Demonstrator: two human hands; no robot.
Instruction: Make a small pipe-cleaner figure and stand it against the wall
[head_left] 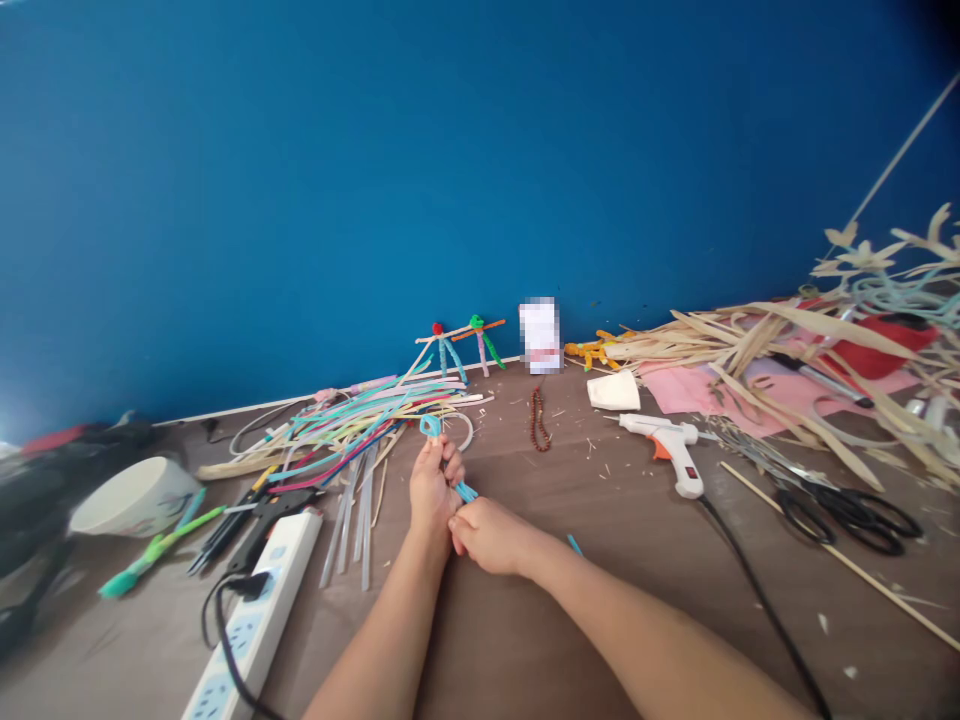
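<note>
The left hand (435,487) has its fingers curled shut around a blue craft strip (430,426) that is bent into a small loop. The right hand (491,535) presses up against the left one, and its fingers seem to pinch the strip's tail, but they hide part of it, so I can't be sure. The loop sits up in the air over the brown table (525,640), just in front of a messy heap of colored strips (352,425). If the left fingers go loose, the loop could spring open. A short blue piece (574,544) lies nearby and could get lost. The black cord (765,600) of the glue gun (664,445) runs close to the right arm (637,640), so a bump could drag the gun over.
</note>
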